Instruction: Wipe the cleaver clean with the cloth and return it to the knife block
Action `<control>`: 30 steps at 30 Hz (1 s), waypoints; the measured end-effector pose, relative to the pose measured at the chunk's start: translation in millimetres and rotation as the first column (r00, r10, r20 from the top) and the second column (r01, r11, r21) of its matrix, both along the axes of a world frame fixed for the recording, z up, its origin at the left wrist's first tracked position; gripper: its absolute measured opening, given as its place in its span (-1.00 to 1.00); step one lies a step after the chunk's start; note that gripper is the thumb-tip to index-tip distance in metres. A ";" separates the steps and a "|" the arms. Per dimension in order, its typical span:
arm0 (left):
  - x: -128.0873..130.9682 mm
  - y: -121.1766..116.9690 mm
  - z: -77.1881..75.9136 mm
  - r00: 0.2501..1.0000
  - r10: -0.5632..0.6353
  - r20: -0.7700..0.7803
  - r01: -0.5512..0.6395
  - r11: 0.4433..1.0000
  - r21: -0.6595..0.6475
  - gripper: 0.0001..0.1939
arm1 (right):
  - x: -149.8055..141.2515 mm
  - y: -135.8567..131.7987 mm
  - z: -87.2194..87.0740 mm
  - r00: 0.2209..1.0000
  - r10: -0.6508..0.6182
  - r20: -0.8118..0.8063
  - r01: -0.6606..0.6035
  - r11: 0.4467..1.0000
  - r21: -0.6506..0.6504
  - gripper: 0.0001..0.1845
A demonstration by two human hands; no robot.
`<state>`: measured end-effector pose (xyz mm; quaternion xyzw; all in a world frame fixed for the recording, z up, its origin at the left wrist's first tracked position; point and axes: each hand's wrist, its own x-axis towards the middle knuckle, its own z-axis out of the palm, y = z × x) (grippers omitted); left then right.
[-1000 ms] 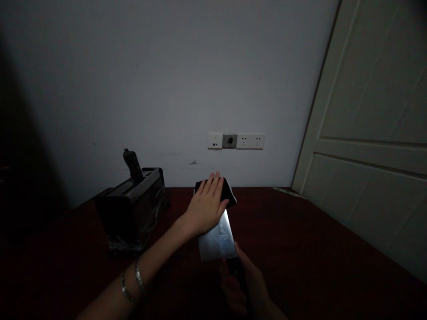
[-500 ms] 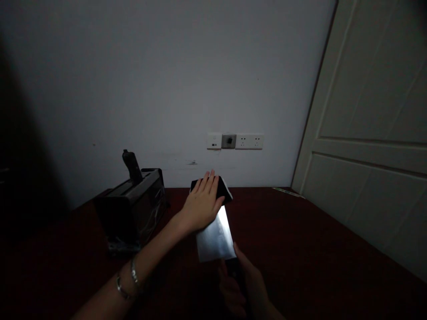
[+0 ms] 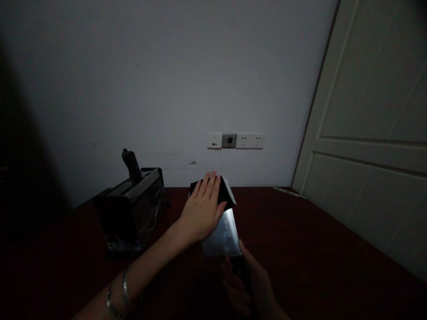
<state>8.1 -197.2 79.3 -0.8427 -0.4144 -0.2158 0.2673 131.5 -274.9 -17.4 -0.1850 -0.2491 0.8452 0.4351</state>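
Observation:
My right hand (image 3: pixel 251 282) is closed round the dark handle (image 3: pixel 238 264) of a cleaver, whose broad shiny blade (image 3: pixel 225 240) points away from me, toward the wall. Over the far part of the blade lies a black cloth (image 3: pixel 227 191) with a white edge or underside. My left hand (image 3: pixel 202 211) rests flat on this cloth, fingers stretched out and thumb toward the right. It covers part of the blade, and the blade's far end is hidden under the cloth and hand. Two silver bracelets (image 3: pixel 125 286) circle my left wrist area.
A dark knife block (image 3: pixel 130 204) with one black-handled knife (image 3: pixel 131 164) in it stands to the left on the dark red table (image 3: pixel 316 240). Behind is a wall with sockets (image 3: pixel 248 141). A pale panelled door (image 3: pixel 370 133) borders the right side. The light is dim.
The cleaver and my right hand have shifted slightly right. The cloth has slid a little right on the blade, with its white edge showing more. My left hand stays flat on it.

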 end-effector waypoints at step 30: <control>-11.2 7.2 -7.4 1.000 0.004 0.002 -0.004 1.000 -0.013 -0.38 | 6.8 -0.7 2.9 0.998 0.006 -0.062 -0.004 1.000 0.027 -0.51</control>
